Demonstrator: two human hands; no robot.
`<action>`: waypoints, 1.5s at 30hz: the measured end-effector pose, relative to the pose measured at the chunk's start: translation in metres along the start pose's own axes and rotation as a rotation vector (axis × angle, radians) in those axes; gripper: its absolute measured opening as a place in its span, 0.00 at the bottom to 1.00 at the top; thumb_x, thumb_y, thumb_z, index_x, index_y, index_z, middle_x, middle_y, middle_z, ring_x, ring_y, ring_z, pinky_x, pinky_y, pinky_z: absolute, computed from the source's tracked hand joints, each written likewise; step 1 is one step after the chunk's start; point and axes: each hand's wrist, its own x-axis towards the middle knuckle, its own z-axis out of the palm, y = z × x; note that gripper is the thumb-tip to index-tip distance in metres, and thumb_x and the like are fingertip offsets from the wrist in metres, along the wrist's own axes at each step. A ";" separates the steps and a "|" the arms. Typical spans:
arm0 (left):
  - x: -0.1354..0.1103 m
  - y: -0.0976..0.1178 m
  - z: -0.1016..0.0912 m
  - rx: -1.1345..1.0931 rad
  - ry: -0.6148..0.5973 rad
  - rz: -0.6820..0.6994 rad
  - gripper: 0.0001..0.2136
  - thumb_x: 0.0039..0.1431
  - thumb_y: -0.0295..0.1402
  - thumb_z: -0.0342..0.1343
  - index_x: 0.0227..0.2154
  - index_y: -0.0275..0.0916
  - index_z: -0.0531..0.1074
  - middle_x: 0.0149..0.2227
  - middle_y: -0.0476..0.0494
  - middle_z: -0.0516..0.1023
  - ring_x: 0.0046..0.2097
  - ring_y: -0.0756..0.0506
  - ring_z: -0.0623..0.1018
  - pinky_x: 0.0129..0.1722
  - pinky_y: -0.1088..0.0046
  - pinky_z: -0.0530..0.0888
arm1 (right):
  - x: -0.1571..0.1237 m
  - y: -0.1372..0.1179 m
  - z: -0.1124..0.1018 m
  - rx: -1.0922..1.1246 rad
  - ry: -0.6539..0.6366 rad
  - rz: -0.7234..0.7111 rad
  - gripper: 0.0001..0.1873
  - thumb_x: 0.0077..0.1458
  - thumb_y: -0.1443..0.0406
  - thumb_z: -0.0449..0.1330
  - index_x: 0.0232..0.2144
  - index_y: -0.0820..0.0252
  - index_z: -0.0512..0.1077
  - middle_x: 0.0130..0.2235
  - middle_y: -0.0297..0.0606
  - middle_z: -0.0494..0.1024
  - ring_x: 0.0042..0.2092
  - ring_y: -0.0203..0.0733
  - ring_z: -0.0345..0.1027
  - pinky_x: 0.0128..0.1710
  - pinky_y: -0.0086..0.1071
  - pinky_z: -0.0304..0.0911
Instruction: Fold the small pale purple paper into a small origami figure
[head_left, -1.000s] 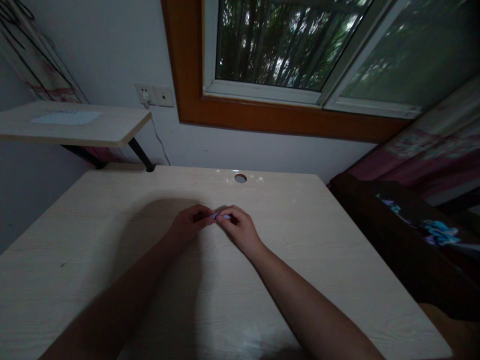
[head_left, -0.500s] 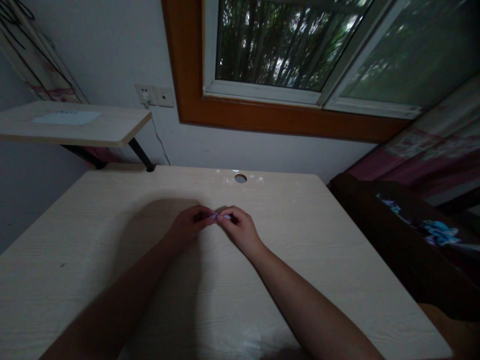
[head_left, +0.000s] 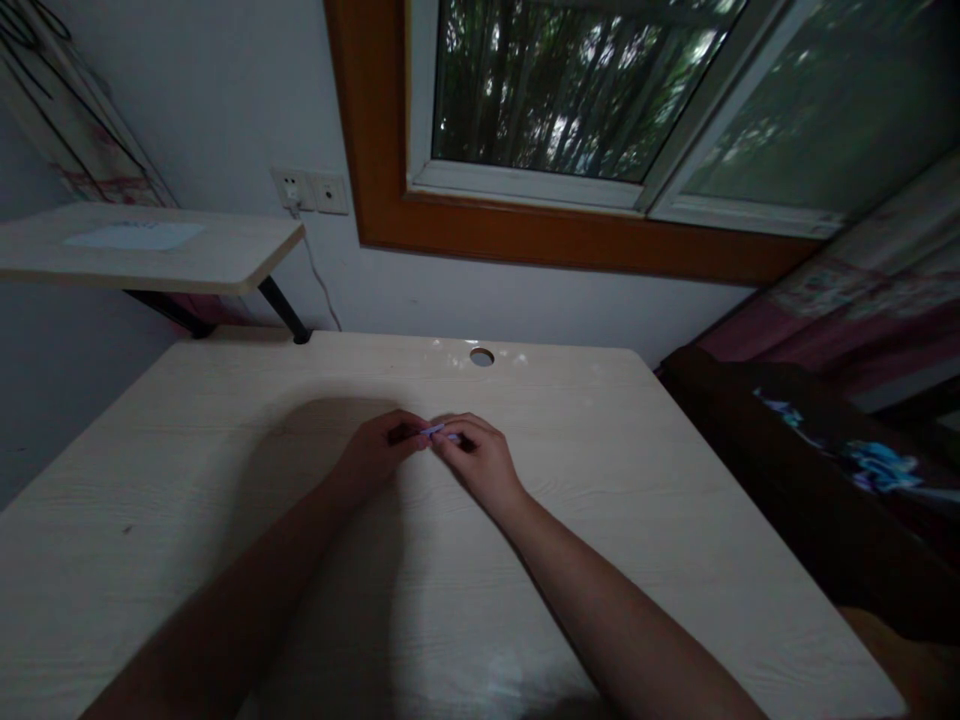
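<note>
A small, thin, pale purple piece (head_left: 433,430) shows between my two hands, just over the middle of the desk. My left hand (head_left: 377,446) pinches its left part between thumb and fingertips. From the other side my right hand (head_left: 481,452) grips it, thumb and index finger closed, with a bit of purple showing inside the curl of the fingers. The fingertips of both hands nearly meet. Much of the piece is hidden by the fingers, and its kind is too small to make out.
The pale wooden desk (head_left: 570,440) has a round cable hole (head_left: 482,357) at its back edge. At the left a raised shelf (head_left: 247,250) bears a white sheet (head_left: 135,235). Behind are a wall socket (head_left: 309,191) and a window (head_left: 570,100). Dark furniture (head_left: 780,480) stands at the right.
The purple piece has shifted between the fingers and now shows as a slanted strip at the fingertips. My right thumb has moved slightly left; both arms stay nearly still.
</note>
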 end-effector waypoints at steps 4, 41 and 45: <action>0.000 -0.001 0.000 -0.009 -0.006 -0.003 0.11 0.51 0.39 0.63 0.36 0.39 0.77 0.34 0.45 0.81 0.37 0.46 0.78 0.40 0.71 0.73 | 0.000 0.001 0.000 -0.027 0.004 0.010 0.03 0.56 0.66 0.63 0.32 0.55 0.78 0.37 0.39 0.81 0.39 0.41 0.75 0.38 0.33 0.69; 0.001 -0.003 0.000 -0.010 -0.026 -0.003 0.12 0.51 0.40 0.63 0.36 0.39 0.77 0.35 0.45 0.81 0.38 0.45 0.79 0.41 0.69 0.74 | -0.001 0.001 -0.003 -0.216 -0.007 -0.084 0.02 0.57 0.65 0.64 0.34 0.52 0.78 0.40 0.38 0.80 0.43 0.44 0.71 0.46 0.41 0.64; 0.001 -0.001 -0.001 -0.007 -0.024 -0.001 0.13 0.50 0.41 0.64 0.36 0.39 0.77 0.34 0.46 0.81 0.37 0.44 0.79 0.41 0.68 0.74 | 0.000 0.000 -0.003 -0.226 -0.021 -0.114 0.02 0.58 0.65 0.63 0.34 0.52 0.77 0.41 0.38 0.79 0.44 0.44 0.71 0.47 0.41 0.64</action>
